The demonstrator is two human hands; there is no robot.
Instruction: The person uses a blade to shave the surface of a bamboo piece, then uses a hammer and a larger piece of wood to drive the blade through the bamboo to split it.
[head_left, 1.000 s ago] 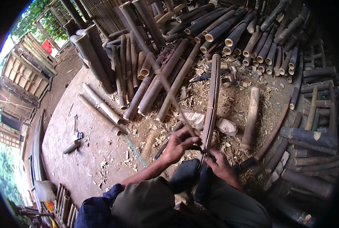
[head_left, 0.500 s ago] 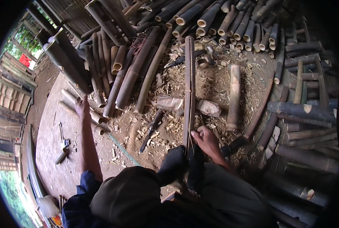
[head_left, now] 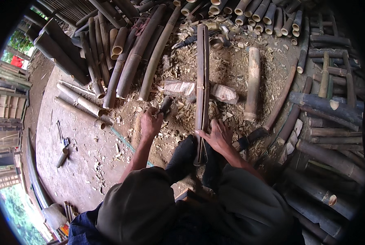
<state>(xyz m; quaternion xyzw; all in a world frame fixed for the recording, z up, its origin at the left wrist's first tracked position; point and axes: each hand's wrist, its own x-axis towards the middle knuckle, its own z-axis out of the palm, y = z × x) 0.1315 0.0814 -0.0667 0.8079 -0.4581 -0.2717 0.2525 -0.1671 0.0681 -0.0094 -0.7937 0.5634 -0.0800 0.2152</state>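
A length of split bamboo [head_left: 200,73] lies lengthwise before me, a dark gap running along it. It crosses a rough-hewn wooden block [head_left: 178,87], and its near end sits between my dark-covered feet [head_left: 182,157]. My right hand [head_left: 219,136] is closed at the bamboo's near part, thumb across its edge and fingers curled on the right side. To the left, my left hand [head_left: 151,122] is closed over a knife on the ground; the dark knife handle [head_left: 165,105] shows past the fingers, and hand and wrist hide the blade.
A pale stripped bamboo piece [head_left: 253,81] lies to the right. Many bamboo poles [head_left: 135,53] lean at the back left, with more cut tubes [head_left: 268,16] stacked behind. Wood chips cover the ground. A small tool [head_left: 63,152] lies on the flat board [head_left: 84,143] at left.
My left hand has come from the far left to the knife. My right hand's thumb now lies across the bamboo. The whole view has tilted, so the scene sits higher.
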